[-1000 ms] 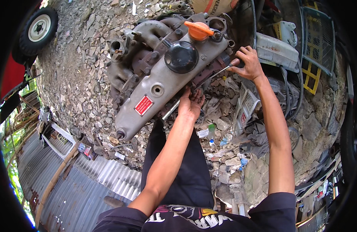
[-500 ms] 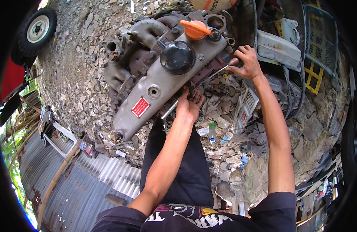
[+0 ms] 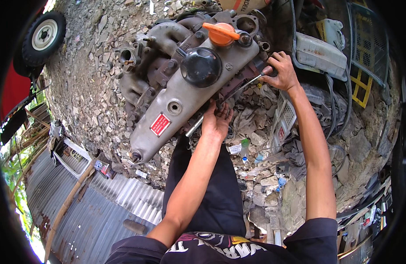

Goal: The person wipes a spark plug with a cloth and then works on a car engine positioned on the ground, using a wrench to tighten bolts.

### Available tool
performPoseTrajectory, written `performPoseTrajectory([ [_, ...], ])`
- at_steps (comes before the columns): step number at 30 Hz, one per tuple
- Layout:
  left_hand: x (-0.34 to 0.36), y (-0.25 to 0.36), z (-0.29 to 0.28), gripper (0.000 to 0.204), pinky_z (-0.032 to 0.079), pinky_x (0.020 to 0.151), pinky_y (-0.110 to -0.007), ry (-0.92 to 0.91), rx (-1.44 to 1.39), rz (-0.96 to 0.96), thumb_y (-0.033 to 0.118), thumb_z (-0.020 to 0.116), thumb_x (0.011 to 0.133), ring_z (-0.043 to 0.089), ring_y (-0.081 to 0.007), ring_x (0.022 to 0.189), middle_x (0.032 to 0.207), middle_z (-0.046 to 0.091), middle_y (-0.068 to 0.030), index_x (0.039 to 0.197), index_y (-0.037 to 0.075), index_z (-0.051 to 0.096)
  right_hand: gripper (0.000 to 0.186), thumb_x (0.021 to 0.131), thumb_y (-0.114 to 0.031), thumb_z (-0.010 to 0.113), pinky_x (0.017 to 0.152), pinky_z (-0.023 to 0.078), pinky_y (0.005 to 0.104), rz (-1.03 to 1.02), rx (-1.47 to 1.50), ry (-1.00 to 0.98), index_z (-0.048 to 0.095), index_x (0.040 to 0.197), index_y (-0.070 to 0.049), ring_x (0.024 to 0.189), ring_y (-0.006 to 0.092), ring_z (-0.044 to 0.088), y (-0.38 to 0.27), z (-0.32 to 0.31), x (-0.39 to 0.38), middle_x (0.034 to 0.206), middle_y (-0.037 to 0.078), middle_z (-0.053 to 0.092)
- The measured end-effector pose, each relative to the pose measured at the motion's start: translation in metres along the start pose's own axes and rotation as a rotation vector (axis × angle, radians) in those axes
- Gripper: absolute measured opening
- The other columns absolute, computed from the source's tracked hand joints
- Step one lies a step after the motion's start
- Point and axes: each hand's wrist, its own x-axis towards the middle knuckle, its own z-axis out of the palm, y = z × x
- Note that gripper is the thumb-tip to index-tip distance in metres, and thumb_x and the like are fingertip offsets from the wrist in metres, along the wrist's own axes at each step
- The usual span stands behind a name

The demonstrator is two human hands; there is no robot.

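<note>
An engine head [image 3: 163,83] with a grey cover [image 3: 159,114], black round cap [image 3: 201,67], orange cap [image 3: 220,34] and red label plate [image 3: 160,124] fills the upper centre. My right hand [image 3: 280,72] grips the wooden-looking handle of a screwdriver [image 3: 251,81], whose shaft runs down-left along the engine's right side. My left hand [image 3: 217,121] is palm up under that side near the shaft's far end, fingers curled round something I cannot make out. A silver rod [image 3: 195,125] shows beside my left wrist, against the engine.
Gravel and rubble [image 3: 97,79] surround the engine. A wheel [image 3: 43,35] lies upper left, corrugated sheets [image 3: 80,220] lower left. Right are a dirty metal box [image 3: 319,57], cables, a yellow grate [image 3: 361,88] and a white plastic crate [image 3: 282,119].
The engine appears slightly higher in the picture than a second ago and a little further left, with the surroundings shifted slightly. Both hands keep nearly the same holds and places.
</note>
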Motion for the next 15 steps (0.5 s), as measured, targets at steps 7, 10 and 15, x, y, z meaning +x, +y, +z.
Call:
performPoseTrajectory([
  [7, 0.0, -0.001, -0.003, 0.026, 0.04, 0.108, -0.05, -0.008, -0.009, -0.002, 0.024, 0.069, 0.095, 0.053, -0.0215, 0.111, 0.112, 0.053, -0.0071, 0.114, 0.012, 0.056, 0.048, 0.063, -0.05, 0.084, 0.079, 0.042, 0.0424, 0.019, -0.003, 0.003, 0.063, 0.078, -0.009, 0.088, 0.0314, 0.053, 0.002, 0.007, -0.004, 0.086, 0.007, 0.056],
  [10, 0.003, -0.001, -0.006, 0.028, 0.04, 0.108, -0.049, -0.009, -0.018, -0.006, 0.024, 0.069, 0.095, 0.053, -0.0214, 0.11, 0.111, 0.052, -0.0074, 0.116, 0.012, 0.055, 0.048, 0.063, -0.05, 0.084, 0.079, 0.042, 0.0428, -0.005, -0.006, 0.038, 0.063, 0.078, -0.009, 0.09, 0.032, 0.053, 0.005, 0.01, -0.004, 0.086, 0.008, 0.056],
  [15, 0.007, 0.001, -0.002, 0.027, 0.042, 0.106, -0.047, -0.02, -0.03, -0.024, 0.025, 0.068, 0.095, 0.053, -0.0222, 0.107, 0.11, 0.051, -0.0077, 0.115, 0.012, 0.055, 0.053, 0.063, -0.052, 0.082, 0.08, 0.041, 0.0434, 0.023, 0.001, 0.003, 0.061, 0.082, -0.007, 0.092, 0.0345, 0.052, 0.006, 0.011, -0.008, 0.089, 0.011, 0.054],
])
